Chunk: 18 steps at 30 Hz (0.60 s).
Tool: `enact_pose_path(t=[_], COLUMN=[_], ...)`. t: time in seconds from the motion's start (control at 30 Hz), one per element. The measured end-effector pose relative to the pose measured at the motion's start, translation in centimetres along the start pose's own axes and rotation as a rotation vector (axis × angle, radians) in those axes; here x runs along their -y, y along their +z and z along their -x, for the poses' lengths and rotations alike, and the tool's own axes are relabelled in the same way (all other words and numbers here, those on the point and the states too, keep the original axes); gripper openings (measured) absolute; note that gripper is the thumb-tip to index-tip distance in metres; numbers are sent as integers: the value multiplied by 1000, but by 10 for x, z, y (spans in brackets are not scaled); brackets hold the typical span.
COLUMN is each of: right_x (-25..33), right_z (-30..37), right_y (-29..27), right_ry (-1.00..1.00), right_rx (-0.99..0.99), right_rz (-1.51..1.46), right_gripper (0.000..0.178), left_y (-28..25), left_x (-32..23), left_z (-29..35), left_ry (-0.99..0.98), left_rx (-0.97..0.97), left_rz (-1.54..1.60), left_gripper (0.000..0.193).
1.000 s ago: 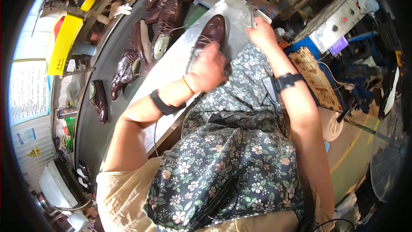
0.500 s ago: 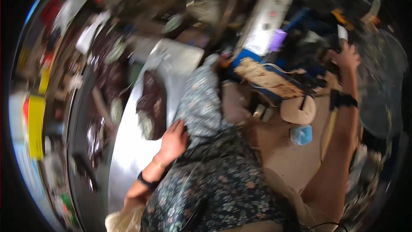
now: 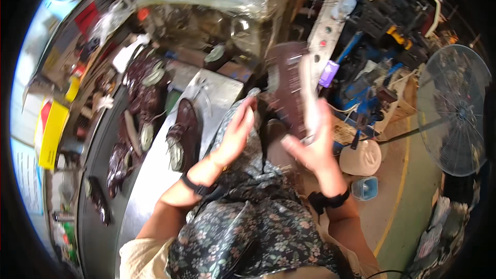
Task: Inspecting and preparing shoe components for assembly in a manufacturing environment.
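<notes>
My right hand (image 3: 318,150) is closed on a dark brown shoe (image 3: 285,85) with a pale sole, raised upright above my lap and smeared by motion. Its heel end sits between the thumb and fingers. To its left, my left hand (image 3: 237,130) is held up with fingers stretched out, nothing in it, apart from the shoe. A second dark brown lace-up shoe (image 3: 187,124), stuffed with something pale green, lies on the metal tabletop (image 3: 147,191) beside my left hand. A floral apron (image 3: 253,222) covers my lap.
Several glossy brown shoes (image 3: 142,85) lie on a dark belt (image 3: 101,150) at the left. A cluttered rack of blue and black parts (image 3: 361,82) stands at the right, near a large fan (image 3: 460,113). A pale round container (image 3: 361,157) and a blue tub (image 3: 365,188) sit below.
My right hand has come back from the far right to above my lap, and a brown shoe is now in it. My left hand has lifted and moved rightward from the tabletop's edge.
</notes>
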State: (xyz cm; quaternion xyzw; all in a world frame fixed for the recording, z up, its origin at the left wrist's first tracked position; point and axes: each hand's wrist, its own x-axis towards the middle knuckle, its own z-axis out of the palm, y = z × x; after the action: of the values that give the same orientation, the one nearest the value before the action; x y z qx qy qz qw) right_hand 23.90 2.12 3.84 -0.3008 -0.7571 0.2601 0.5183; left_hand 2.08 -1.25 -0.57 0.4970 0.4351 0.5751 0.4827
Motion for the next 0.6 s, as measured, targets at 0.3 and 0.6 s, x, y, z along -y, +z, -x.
enact_pose_path(t=[0.3,0.6], right_x=[0,-96], right_z=[51,9], right_y=[44,101], right_ry=[889,913], right_rx=[1044,-68], right_rz=[-598,-931], right_gripper=[61,47], left_y=[-38,-168], left_x=[-16,35], left_z=[77,117], left_ry=[-257,-572], left_rx=[378,-397], left_rz=[-504,-1011], left_gripper=[63,115])
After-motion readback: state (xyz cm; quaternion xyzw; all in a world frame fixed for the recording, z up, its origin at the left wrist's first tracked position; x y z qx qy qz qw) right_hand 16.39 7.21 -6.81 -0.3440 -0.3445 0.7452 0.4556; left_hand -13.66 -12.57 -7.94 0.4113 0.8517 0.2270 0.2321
